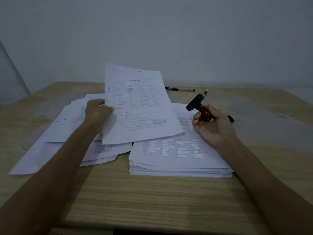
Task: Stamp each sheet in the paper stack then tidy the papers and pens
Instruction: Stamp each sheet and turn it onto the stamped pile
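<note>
Here left hand (98, 111) pinches a stamped sheet (138, 106); right hand (211, 126) grips the stamp (199, 107)

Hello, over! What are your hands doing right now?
Left hand holds stamped sheet up. Right hand grips stamp. Paper stack waiting, nothing in the way.

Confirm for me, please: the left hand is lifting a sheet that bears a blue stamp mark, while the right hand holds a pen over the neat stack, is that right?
Not quite. In the head view the right hand holds the stamp, red-handled with a black base, not a pen. The rest stands: the left hand lifts a sheet bearing a blue stamp mark, beside the neat stack.
</note>
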